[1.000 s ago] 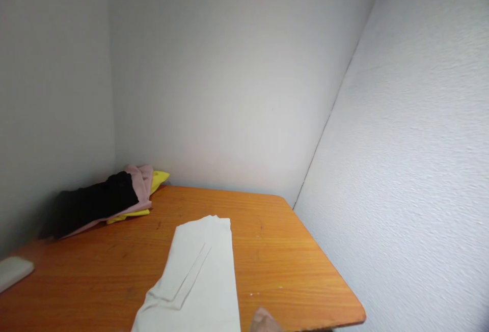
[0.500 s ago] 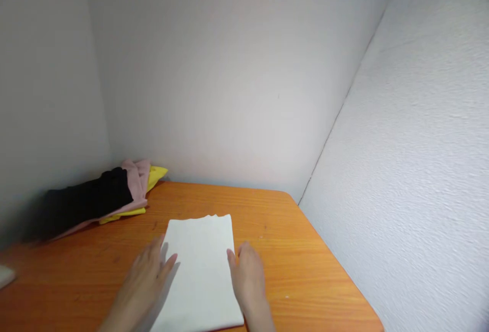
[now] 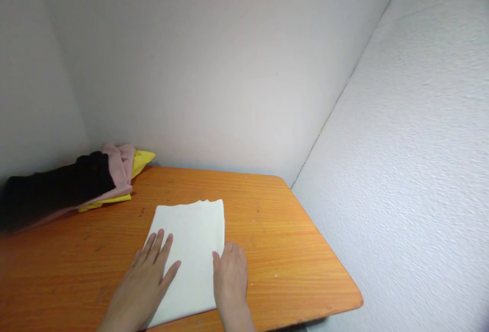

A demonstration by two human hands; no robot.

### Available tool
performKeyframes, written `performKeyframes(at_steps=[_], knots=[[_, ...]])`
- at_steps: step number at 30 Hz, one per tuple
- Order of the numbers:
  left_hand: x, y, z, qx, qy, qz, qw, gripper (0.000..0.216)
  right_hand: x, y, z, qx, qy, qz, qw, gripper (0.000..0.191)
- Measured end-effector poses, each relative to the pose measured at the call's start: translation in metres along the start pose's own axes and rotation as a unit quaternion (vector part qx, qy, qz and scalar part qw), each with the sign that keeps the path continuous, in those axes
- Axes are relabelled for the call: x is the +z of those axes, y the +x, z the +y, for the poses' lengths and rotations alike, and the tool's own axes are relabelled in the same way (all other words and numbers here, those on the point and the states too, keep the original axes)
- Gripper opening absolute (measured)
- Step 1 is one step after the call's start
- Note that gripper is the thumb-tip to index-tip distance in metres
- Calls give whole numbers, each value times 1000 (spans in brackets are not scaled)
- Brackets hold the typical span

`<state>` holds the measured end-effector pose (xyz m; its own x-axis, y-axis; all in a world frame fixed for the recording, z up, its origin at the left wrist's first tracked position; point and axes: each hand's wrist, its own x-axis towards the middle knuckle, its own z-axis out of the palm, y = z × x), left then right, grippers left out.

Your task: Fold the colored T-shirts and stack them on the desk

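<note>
A folded white cloth (image 3: 193,235) lies flat on the orange wooden table (image 3: 275,250), near its front edge. My left hand (image 3: 147,278) rests palm down on the cloth's left side, fingers stretched out and spread. My right hand (image 3: 229,276) lies flat along the cloth's right edge, thumb on the fabric and fingers on the wood. Neither hand holds anything.
A pile of folded clothes (image 3: 76,184) in black, pink and yellow sits at the back left corner. Pale walls close in behind and on both sides. The table's right edge (image 3: 344,291) ends close to the right wall.
The white cloth went from a long strip to a shorter folded rectangle. Both hands came into view beside it, and my left hand has moved onto the cloth. The view shifted right.
</note>
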<state>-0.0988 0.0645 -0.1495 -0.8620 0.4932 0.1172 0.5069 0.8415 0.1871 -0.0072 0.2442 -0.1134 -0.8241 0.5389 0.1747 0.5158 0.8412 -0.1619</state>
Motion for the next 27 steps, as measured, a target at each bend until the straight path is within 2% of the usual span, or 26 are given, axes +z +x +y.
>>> performKeyframes(at_steps=[3,5,7,10,13,15,19,23,27], knots=[[15,-1,3,16,-31,49,998,74,-5,3,9,-8,71,-13,997,14],[22,-3,16,37,-66,79,994,71,-11,7,26,-1,111,-5,994,14],[25,-7,39,80,-102,92,987,65,-19,12,54,12,136,18,990,11],[22,-16,86,173,-125,83,973,57,-28,18,111,45,159,53,985,8],[19,-26,137,266,-118,57,955,51,-34,20,175,77,152,80,982,8],[19,-31,168,317,-117,18,941,49,-36,18,216,91,143,99,981,9],[21,-30,223,363,-130,-71,920,54,-42,12,284,108,135,123,977,14],[14,-24,261,388,-151,-124,901,61,-44,9,328,132,129,127,975,21],[16,-20,279,393,-160,-139,895,63,-37,11,352,149,132,132,971,30]])
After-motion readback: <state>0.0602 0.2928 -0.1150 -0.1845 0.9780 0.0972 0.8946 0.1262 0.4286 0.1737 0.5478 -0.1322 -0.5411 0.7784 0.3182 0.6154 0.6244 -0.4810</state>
